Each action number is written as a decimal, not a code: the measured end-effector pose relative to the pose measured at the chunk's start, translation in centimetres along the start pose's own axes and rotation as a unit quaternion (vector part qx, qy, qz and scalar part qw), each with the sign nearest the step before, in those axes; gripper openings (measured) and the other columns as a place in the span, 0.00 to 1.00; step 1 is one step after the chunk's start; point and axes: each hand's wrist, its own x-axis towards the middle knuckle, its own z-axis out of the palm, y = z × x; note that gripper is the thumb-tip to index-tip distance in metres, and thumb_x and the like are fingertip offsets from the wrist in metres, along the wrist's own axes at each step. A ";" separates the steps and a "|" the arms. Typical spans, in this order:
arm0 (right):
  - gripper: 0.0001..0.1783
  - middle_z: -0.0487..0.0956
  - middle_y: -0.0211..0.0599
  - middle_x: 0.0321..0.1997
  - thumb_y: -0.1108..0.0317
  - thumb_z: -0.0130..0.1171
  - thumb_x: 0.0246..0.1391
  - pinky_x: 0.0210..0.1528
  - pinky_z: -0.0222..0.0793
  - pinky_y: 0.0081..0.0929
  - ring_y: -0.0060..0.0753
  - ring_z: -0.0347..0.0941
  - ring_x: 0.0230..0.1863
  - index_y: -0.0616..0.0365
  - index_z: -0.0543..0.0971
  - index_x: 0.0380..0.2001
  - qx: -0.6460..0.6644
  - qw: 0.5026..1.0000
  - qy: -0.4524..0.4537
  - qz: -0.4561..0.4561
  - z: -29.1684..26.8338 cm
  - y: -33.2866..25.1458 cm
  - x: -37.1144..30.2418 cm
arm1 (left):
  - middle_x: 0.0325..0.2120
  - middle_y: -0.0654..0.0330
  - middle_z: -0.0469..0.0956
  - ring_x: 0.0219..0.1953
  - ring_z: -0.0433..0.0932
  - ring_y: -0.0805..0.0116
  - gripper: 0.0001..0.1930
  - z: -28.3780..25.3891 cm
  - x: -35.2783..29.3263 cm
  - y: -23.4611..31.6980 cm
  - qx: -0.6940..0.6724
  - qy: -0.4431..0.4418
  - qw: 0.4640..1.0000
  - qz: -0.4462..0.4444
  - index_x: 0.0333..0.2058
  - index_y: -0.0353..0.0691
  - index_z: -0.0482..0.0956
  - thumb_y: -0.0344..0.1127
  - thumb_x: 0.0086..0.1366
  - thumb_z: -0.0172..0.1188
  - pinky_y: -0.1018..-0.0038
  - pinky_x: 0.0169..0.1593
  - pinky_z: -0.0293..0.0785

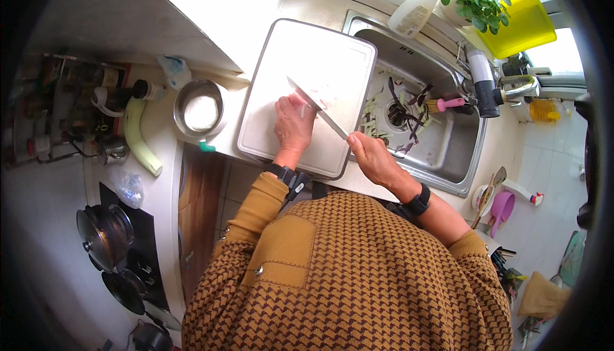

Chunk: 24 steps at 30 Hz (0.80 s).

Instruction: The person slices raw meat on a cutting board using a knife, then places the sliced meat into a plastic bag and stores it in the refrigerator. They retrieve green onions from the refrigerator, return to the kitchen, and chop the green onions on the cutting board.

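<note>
A large pale cutting board [313, 47] with a grey rim lies on the counter beside the sink. My right hand [376, 158] grips the handle of a kitchen knife [330, 119] at the board's right edge. Its long blade slants up and left across the board. Close against the blade, my left hand [294, 122] rests on the board with its fingers curled and closed. Whatever is under those fingers is hidden. Small whitish-pink food pieces [326, 97], too washed out to name, lie just right of the blade.
The steel sink [453, 170] on the right holds dark and pale peelings [419, 111] and a pink-handled brush [448, 104]. Left of the board stand a metal bowl [180, 120] and a long pale-green vegetable [136, 133]. A lidded pot [101, 234] sits on the stove.
</note>
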 end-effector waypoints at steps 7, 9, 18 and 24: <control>0.23 0.73 0.64 0.26 0.54 0.42 0.73 0.34 0.64 0.53 0.72 0.68 0.32 0.65 0.72 0.33 -0.013 1.000 -0.021 -0.001 0.5 -0.4 3.2 | 0.43 0.49 0.73 0.45 0.77 0.43 0.23 -0.3 0.0 0.4 -0.018 0.008 1.000 0.018 0.45 0.40 0.69 0.52 0.64 0.63 0.51 0.47 0.73; 0.23 0.74 0.65 0.28 0.54 0.43 0.73 0.36 0.65 0.54 0.72 0.70 0.34 0.65 0.73 0.34 -0.017 0.999 -0.010 -0.033 1.3 -0.3 5.0 | 0.44 0.49 0.73 0.45 0.77 0.43 0.23 -0.2 0.1 0.4 -0.019 0.009 1.000 0.007 0.45 0.40 0.69 0.52 0.64 0.63 0.52 0.47 0.73; 0.26 0.78 0.63 0.31 0.51 0.41 0.72 0.41 0.71 0.51 0.70 0.74 0.37 0.65 0.77 0.34 -0.001 0.995 0.026 -0.097 4.8 1.1 12.9 | 0.46 0.49 0.72 0.48 0.77 0.41 0.26 -0.1 0.6 0.3 -0.001 -0.012 1.000 -0.016 0.48 0.39 0.67 0.52 0.63 0.63 0.49 0.49 0.74; 0.25 0.75 0.58 0.29 0.52 0.41 0.73 0.40 0.69 0.45 0.58 0.72 0.32 0.65 0.76 0.38 0.046 0.989 0.101 -0.093 4.2 1.1 9.5 | 0.47 0.48 0.72 0.49 0.76 0.41 0.23 0.0 0.2 0.0 -0.013 0.004 1.000 -0.023 0.45 0.39 0.66 0.50 0.64 0.60 0.49 0.49 0.74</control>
